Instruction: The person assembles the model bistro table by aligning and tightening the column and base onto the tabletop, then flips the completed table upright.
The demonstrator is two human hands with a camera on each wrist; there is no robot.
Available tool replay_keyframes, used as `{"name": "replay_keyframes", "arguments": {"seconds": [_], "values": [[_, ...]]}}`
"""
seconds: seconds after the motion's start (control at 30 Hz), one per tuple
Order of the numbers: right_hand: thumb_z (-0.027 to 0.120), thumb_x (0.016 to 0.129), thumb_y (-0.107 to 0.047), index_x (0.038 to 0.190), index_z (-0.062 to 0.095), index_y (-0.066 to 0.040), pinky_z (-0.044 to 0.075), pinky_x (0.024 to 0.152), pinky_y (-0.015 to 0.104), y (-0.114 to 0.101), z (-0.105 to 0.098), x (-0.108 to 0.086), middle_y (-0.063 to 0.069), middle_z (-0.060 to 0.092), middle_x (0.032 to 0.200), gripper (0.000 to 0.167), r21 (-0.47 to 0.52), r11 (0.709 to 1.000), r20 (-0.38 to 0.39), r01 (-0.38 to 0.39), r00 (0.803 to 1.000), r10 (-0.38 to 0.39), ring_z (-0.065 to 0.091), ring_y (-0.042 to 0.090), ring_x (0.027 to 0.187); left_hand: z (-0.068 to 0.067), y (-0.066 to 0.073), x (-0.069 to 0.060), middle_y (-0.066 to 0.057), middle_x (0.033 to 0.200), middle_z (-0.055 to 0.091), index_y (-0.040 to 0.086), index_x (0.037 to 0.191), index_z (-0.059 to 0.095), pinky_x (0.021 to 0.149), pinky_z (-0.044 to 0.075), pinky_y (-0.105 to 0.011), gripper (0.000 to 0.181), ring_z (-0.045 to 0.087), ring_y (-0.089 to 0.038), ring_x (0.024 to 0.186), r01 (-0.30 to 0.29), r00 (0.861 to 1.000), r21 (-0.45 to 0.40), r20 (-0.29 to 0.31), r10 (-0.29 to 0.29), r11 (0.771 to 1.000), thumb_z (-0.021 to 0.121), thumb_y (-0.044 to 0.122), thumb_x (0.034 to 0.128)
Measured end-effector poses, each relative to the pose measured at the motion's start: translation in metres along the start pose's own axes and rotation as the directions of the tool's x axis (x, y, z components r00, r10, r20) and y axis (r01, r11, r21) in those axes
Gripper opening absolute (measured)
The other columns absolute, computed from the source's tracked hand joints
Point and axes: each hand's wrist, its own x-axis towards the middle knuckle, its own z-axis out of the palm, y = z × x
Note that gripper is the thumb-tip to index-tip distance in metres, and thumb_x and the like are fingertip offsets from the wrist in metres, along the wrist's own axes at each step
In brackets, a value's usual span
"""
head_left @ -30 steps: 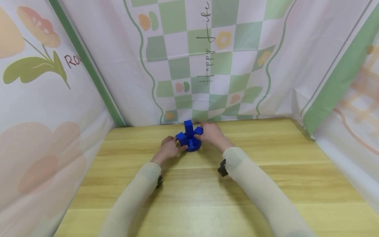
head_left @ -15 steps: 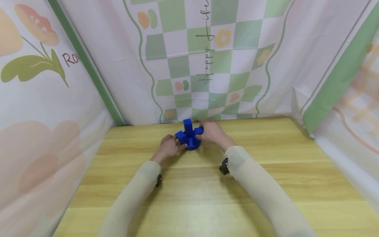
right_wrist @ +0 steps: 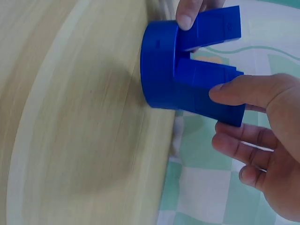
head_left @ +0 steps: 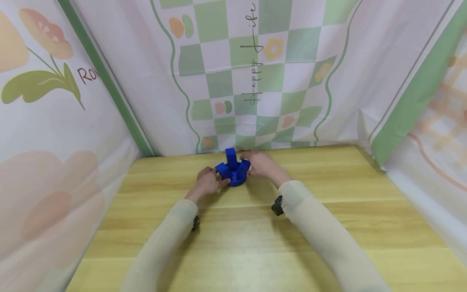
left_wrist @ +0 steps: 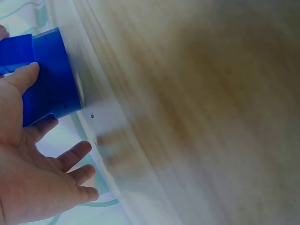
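Note:
Near the table's back edge stands a round blue base [head_left: 238,183] with blue blocks standing out of it. One block [head_left: 231,157] rises upright at the back, and another block [head_left: 222,169] leans toward my left hand [head_left: 207,182]. That hand grips the base at its left side, thumb in front at the foot of the leaning block. My right hand [head_left: 263,164] pinches the right block [right_wrist: 206,89] by its upper end, thumb on the near face and fingers behind. In the right wrist view this block's lower end meets the base; how deep it sits is hidden.
The wooden table [head_left: 233,247] spreads out in front of the base. Close behind it hangs a printed curtain [head_left: 215,61], and more curtain falls along both sides. A small dark device [head_left: 278,206] is strapped at my right wrist.
The right block has turned in my right hand and now stands out of the base at an outward tilt. My right fingers have shifted their hold; the left hand has barely moved.

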Motion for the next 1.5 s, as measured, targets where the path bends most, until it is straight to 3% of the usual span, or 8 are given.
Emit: {"name": "replay_keyframes", "arguments": {"seconds": [0.17, 0.53, 0.7, 0.93, 1.03, 1.17, 1.37, 1.5], "values": [[0.084, 0.079, -0.016, 0.127, 0.065, -0.005, 0.054, 0.095, 0.046, 0.003, -0.007, 0.001, 0.012, 0.07, 0.123, 0.053, 0.002, 1.0, 0.014, 0.022, 1.0, -0.022, 0.067, 0.032, 0.108, -0.003, 0.001, 0.002, -0.023, 0.149, 0.049, -0.002, 0.151, 0.038, 0.125, 0.019, -0.048, 0.085, 0.035, -0.035, 0.146, -0.007, 1.0, 0.008, -0.012, 0.007, 1.0, 0.052, 0.062, 0.0964], [0.084, 0.081, -0.023, 0.128, 0.066, -0.011, 0.054, 0.095, 0.045, 0.003, -0.009, 0.001, 0.007, 0.07, 0.124, 0.051, -0.03, 0.999, 0.047, -0.014, 0.999, 0.015, 0.067, 0.029, 0.109, -0.003, 0.0, 0.004, -0.024, 0.148, 0.049, -0.004, 0.147, 0.042, 0.123, 0.022, -0.047, 0.083, 0.038, -0.036, 0.143, -0.017, 1.0, 0.021, -0.005, 0.017, 1.0, 0.052, 0.061, 0.0966], [0.083, 0.081, -0.026, 0.136, 0.059, -0.011, 0.054, 0.092, 0.047, 0.007, 0.005, -0.003, 0.01, 0.071, 0.116, 0.062, 0.086, 0.993, 0.037, -0.083, 0.996, 0.08, 0.068, 0.028, 0.103, -0.002, -0.005, 0.007, -0.024, 0.147, 0.048, -0.004, 0.146, 0.044, 0.123, 0.023, -0.048, 0.082, 0.04, -0.037, 0.141, -0.04, 0.999, 0.032, -0.014, 0.041, 0.999, 0.055, 0.06, 0.0954], [0.079, 0.084, -0.032, 0.148, 0.043, -0.008, 0.053, 0.094, 0.046, 0.013, 0.029, -0.008, 0.012, 0.071, 0.11, 0.077, 0.256, 0.938, 0.133, -0.233, 0.97, 0.205, 0.067, 0.03, 0.101, -0.003, -0.014, 0.006, -0.021, 0.152, 0.044, 0.001, 0.152, 0.037, 0.125, 0.016, -0.052, 0.086, 0.035, -0.039, 0.146, -0.075, 0.997, 0.021, 0.002, 0.075, 0.997, 0.069, 0.051, 0.0898], [0.079, 0.083, -0.034, 0.142, 0.049, -0.004, 0.052, 0.096, 0.047, 0.013, 0.035, -0.009, 0.012, 0.071, 0.109, 0.073, 0.262, 0.931, 0.127, -0.254, 0.965, 0.228, 0.067, 0.031, 0.103, -0.005, -0.016, 0.007, -0.02, 0.146, 0.051, 0.002, 0.145, 0.048, 0.124, 0.018, -0.056, 0.075, 0.042, -0.038, 0.14, -0.089, 0.996, 0.032, -0.013, 0.089, 0.996, 0.071, 0.047, 0.0899], [0.081, 0.082, -0.038, 0.119, 0.062, -0.004, 0.053, 0.094, 0.045, 0.013, 0.04, -0.009, 0.011, 0.072, 0.103, 0.054, 0.264, 0.923, 0.165, -0.281, 0.956, 0.244, 0.067, 0.03, 0.1, -0.005, -0.019, 0.012, -0.014, 0.125, 0.064, 0.004, 0.124, 0.064, 0.117, 0.029, -0.058, 0.052, 0.056, -0.035, 0.122, -0.126, 0.991, 0.082, -0.04, 0.13, 0.989, 0.073, 0.042, 0.0897], [0.08, 0.082, -0.041, 0.106, 0.064, -0.005, 0.054, 0.088, 0.043, 0.014, 0.049, -0.009, 0.008, 0.07, 0.094, 0.047, 0.266, 0.919, 0.183, -0.292, 0.951, 0.249, 0.065, 0.026, 0.091, -0.004, -0.018, 0.016, -0.01, 0.11, 0.066, 0.007, 0.098, 0.068, 0.108, 0.037, -0.054, 0.034, 0.061, -0.031, 0.107, -0.148, 0.987, 0.086, -0.047, 0.152, 0.985, 0.074, 0.039, 0.0888], [0.079, 0.083, -0.042, 0.1, 0.064, -0.006, 0.054, 0.085, 0.042, 0.015, 0.053, -0.007, 0.007, 0.069, 0.091, 0.043, 0.255, 0.923, 0.152, -0.288, 0.955, 0.256, 0.064, 0.025, 0.088, -0.005, -0.015, 0.017, -0.009, 0.11, 0.066, 0.008, 0.097, 0.07, 0.112, 0.035, -0.054, 0.031, 0.061, -0.032, 0.109, -0.15, 0.986, 0.056, -0.063, 0.153, 0.987, 0.077, 0.036, 0.0873]]}}
